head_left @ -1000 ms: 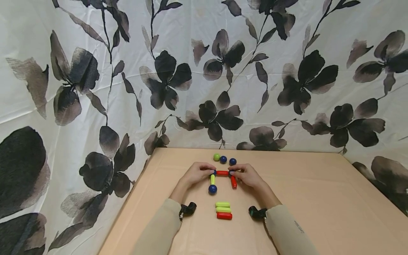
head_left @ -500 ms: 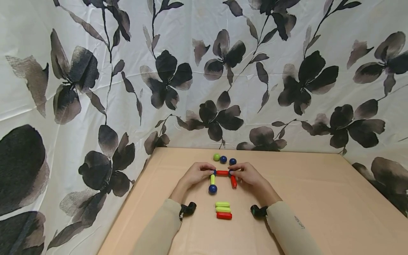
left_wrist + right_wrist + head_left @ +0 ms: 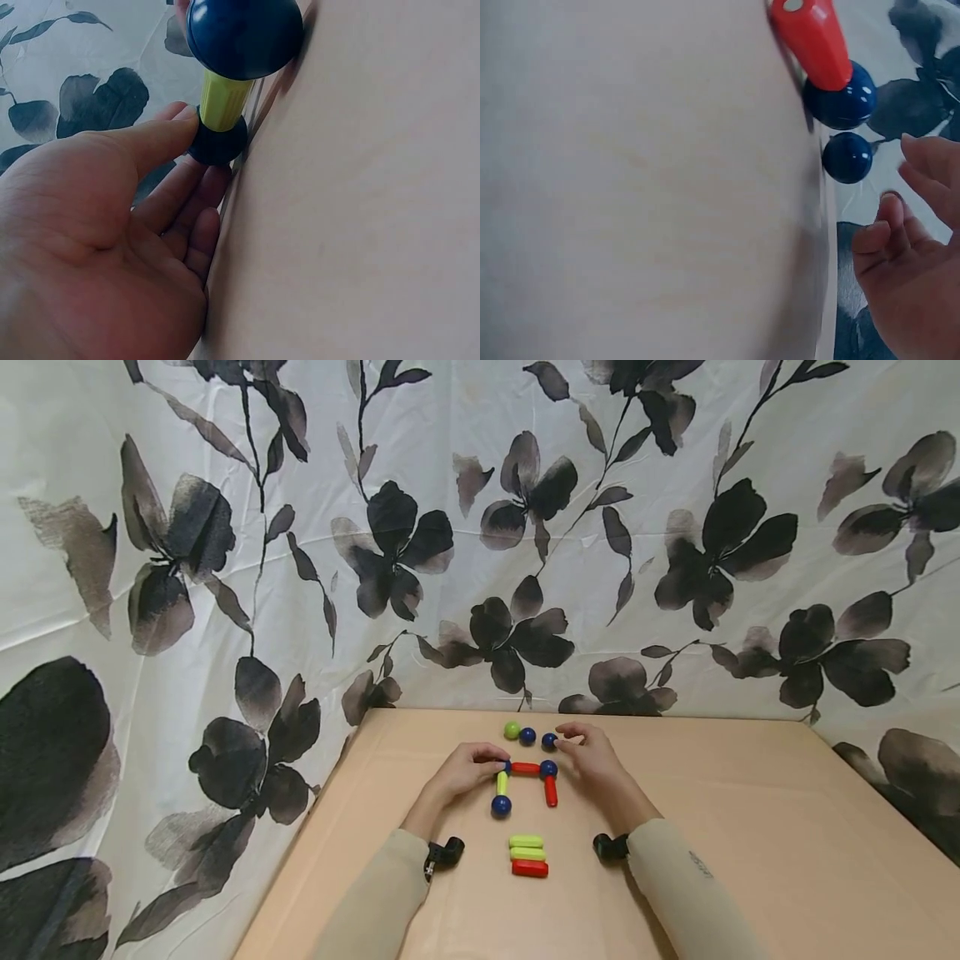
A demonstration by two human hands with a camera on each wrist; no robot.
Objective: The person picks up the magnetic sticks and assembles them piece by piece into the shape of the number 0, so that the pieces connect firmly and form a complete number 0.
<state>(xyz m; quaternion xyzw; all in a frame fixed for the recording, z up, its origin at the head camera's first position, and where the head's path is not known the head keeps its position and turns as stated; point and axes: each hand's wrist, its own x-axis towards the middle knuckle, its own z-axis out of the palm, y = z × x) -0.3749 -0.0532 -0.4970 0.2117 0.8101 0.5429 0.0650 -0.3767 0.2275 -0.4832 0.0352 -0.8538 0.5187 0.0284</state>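
Note:
My left hand [image 3: 467, 767] pinches the blue ball [image 3: 217, 142] at the far left corner of a joined shape, thumb on its near side. From that ball a yellow-green rod [image 3: 502, 783] runs toward me to another blue ball [image 3: 501, 807]. A red rod [image 3: 526, 769] leads right to a blue corner ball [image 3: 548, 769], which has a second red rod [image 3: 551, 792] with a metal disc in its end. My right hand [image 3: 597, 760] holds nothing; its parted thumb and fingers are just right of a loose blue ball [image 3: 549, 742], with a gap showing in the right wrist view.
A green ball [image 3: 512, 730] and a blue ball [image 3: 527, 737] sit left of the loose one. Nearer me lie two yellow-green rods [image 3: 527, 847] and a red rod [image 3: 529, 868] side by side. A floral cloth [image 3: 465, 568] hangs behind the table [image 3: 750, 827].
My right hand has let go of the right corner ball and moved back to the loose blue ball. My left hand keeps its pinch on the left corner.

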